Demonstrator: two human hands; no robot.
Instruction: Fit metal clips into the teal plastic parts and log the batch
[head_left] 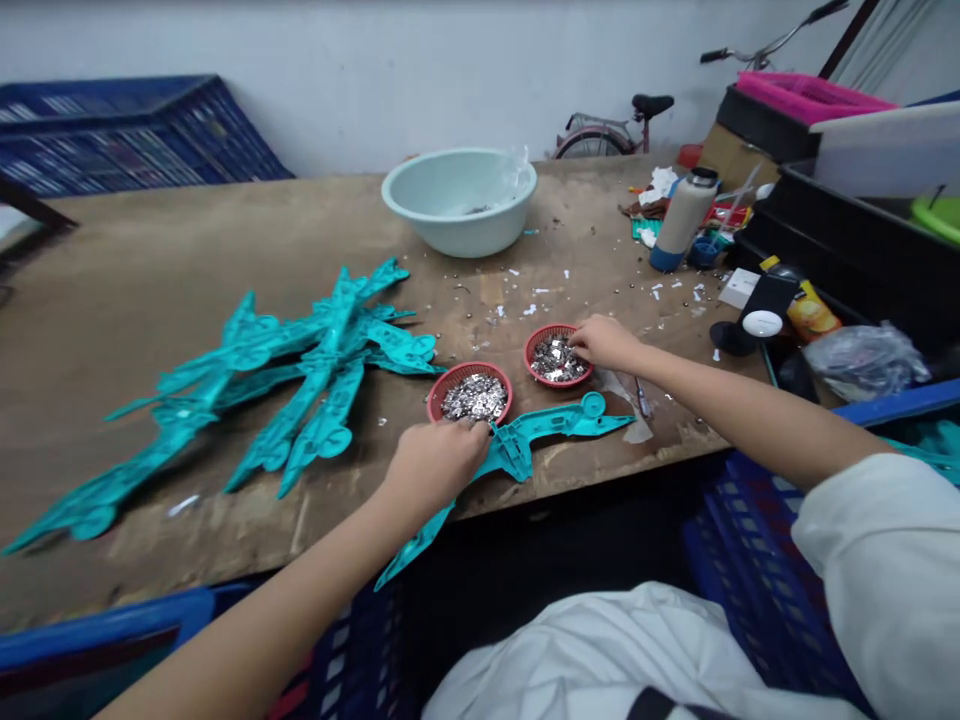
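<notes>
My left hand (435,462) is closed on a long teal plastic part (525,440) that lies across the table's front edge. Its fingertips also touch the rim of a small red basket (470,394) full of small shiny metal pieces. My right hand (604,342) reaches into a second red basket (556,355) of metal pieces, fingers pinched among them; what they hold is too small to make out. A heap of several like teal plastic parts (285,380) lies to the left on the wooden table (150,270).
A pale green basin (459,200) stands at the back centre. A bottle (681,218), scraps, boxes and black crates (847,230) crowd the right side. Blue crates (750,560) sit below the table front, and a bicycle (615,130) leans by the wall.
</notes>
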